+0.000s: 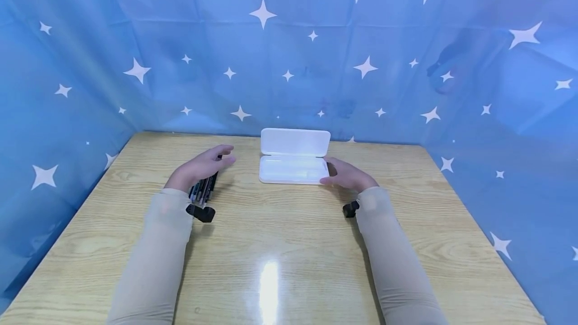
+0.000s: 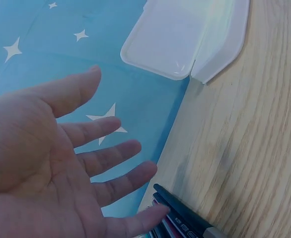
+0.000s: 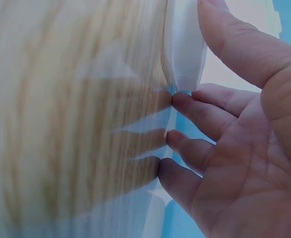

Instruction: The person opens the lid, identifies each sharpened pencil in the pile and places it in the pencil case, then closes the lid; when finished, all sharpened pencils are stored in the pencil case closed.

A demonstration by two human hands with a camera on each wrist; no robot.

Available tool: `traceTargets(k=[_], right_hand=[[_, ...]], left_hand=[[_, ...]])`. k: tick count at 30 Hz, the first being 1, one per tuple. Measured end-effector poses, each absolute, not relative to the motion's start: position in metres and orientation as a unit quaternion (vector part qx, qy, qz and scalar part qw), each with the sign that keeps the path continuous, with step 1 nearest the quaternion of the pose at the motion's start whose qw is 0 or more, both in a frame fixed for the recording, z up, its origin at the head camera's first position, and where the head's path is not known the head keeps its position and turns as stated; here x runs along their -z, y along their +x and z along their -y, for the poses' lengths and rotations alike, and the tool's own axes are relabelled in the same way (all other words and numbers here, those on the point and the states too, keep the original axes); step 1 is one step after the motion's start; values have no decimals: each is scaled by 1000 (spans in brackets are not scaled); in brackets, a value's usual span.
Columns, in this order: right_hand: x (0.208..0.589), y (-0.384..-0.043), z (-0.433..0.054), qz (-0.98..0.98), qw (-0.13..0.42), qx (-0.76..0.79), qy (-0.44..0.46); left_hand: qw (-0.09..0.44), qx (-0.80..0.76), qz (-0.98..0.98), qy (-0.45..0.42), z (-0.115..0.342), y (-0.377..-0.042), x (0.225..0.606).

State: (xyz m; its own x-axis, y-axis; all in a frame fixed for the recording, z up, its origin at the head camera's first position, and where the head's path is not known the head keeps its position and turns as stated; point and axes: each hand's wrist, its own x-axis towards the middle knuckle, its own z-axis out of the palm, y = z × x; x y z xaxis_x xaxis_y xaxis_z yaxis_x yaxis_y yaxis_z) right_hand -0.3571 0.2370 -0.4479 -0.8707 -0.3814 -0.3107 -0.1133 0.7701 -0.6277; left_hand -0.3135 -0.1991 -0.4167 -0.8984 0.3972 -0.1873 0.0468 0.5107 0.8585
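A white pencil case (image 1: 293, 169) lies at the back of the table with its lid (image 1: 295, 142) raised and its tray bare. My right hand (image 1: 346, 173) holds the case's right end between thumb and fingers; in the right wrist view, several fingertips (image 3: 174, 138) also touch the table. My left hand (image 1: 203, 167) hovers with fingers spread and palm bare, left of the case. Partly hidden beneath it is a bundle of dark pens (image 1: 205, 188); in the left wrist view, their ends (image 2: 180, 213) show below the little finger.
A pale wooden table (image 1: 280, 234) spreads toward me, with a bright glare spot near the front. Blue curtain (image 1: 307, 49) with white stars stands along the table's back and sides. Black wrist cameras (image 1: 200, 212) sit under the sleeves.
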Motion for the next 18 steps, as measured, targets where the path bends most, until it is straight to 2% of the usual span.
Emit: traceTargets(k=[18], right_hand=[[447, -356, -236, -908, 220, 327, -141]], left_hand=[[178, -467, -851, 159, 187, -318, 430]])
